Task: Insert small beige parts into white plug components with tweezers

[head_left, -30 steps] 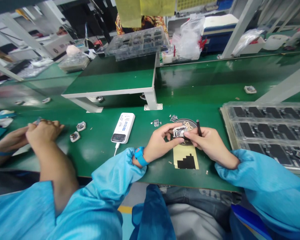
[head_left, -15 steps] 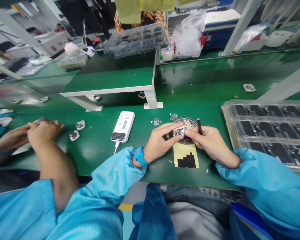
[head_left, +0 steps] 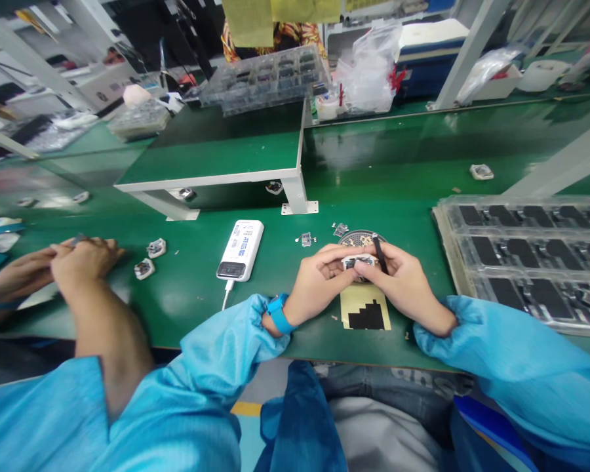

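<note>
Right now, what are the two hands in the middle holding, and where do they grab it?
Both hands pinch a small white-and-grey electronic part by its ends: left hand on its left end, right hand on its right end. The right hand also grips a thin black tool.

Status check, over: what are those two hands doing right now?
Left hand and right hand pinch one small module. Right also grips black tool. Co-worker's hands apart, far left.

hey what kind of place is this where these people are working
Most likely an electronics assembly line in a factory. A long green work table carries clear trays of small parts, both hands, left hand and right hand, hold a small electronic part, and a co-worker's hands work alongside in the same blue smock.
</note>
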Available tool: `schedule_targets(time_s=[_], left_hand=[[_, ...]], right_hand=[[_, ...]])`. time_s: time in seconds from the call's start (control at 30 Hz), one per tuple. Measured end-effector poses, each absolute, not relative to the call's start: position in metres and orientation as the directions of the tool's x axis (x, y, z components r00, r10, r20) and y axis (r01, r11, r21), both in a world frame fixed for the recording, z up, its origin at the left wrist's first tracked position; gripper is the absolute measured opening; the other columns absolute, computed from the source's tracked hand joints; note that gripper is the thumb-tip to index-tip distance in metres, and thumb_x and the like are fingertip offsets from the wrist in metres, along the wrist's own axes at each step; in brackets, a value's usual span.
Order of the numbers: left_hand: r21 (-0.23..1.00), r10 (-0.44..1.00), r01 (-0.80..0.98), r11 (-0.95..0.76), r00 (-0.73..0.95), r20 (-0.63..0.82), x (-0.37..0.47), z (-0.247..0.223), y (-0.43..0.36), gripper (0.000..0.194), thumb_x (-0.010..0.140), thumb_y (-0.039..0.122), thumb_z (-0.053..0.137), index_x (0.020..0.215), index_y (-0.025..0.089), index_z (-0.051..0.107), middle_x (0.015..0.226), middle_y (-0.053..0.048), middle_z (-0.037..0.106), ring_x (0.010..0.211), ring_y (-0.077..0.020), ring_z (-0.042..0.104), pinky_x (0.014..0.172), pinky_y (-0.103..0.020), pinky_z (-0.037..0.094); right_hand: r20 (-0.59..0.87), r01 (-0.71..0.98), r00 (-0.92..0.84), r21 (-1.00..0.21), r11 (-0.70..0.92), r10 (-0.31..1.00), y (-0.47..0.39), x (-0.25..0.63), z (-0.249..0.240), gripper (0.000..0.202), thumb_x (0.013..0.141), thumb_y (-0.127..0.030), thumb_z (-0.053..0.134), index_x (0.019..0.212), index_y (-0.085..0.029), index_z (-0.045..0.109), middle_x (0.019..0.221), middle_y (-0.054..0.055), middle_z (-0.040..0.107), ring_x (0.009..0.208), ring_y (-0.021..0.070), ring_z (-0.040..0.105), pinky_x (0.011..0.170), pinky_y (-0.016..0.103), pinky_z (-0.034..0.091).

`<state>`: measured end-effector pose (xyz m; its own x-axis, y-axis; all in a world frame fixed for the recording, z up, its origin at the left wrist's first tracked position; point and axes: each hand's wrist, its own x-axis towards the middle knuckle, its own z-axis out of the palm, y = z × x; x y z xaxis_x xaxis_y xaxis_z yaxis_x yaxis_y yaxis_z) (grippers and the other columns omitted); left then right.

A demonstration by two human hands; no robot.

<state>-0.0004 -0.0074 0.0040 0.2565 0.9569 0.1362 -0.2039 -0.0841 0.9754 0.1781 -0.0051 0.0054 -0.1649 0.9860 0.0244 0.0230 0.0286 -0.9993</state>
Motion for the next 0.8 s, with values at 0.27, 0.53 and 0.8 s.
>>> schedule_targets(time_s=[0.27,0.53,0.8], left_hand=[[0.977,0.967,0.142,-0.16,0.219,0.127,0.0,0.002,-0.009,0.032,0.092,0.029,0.071,0.121,0.018,0.075,0.101,-0.008,0.069,0.08,-0.0136,0.061,0.07,-0.024,0.052],[0.957,0.97,0.168,-0.237,0.095,0.223,0.006,-0.002,-0.01,0.025,0.09,0.029,0.073,0.111,0.018,0.079,0.08,-0.001,0.061,0.069,-0.0104,0.055,0.063,-0.022,0.047],[0.935,0.959,0.23,-0.271,0.147,0.242,0.005,0.001,0.001,0.027,0.091,0.027,0.07,0.114,0.018,0.078,0.085,-0.003,0.064,0.072,-0.0122,0.057,0.066,-0.024,0.049]], right_hand=[[0.079,0.2,-0.12,-0.974,0.102,0.99,0.002,0.178,0.004,0.029,0.081,-0.046,0.076,0.085,-0.018,0.069,0.077,0.004,0.068,0.066,0.016,0.057,0.064,0.031,0.047],[0.091,0.203,-0.102,-0.973,0.11,0.991,0.01,0.172,0.002,0.029,0.08,-0.043,0.074,0.074,-0.018,0.06,0.071,0.002,0.063,0.063,0.0143,0.054,0.06,0.029,0.043],[0.305,0.396,-0.144,-0.854,0.338,0.941,0.015,0.189,0.008,0.03,0.087,-0.042,0.075,0.107,-0.02,0.072,0.099,0.007,0.072,0.089,0.0211,0.066,0.078,0.034,0.052]])
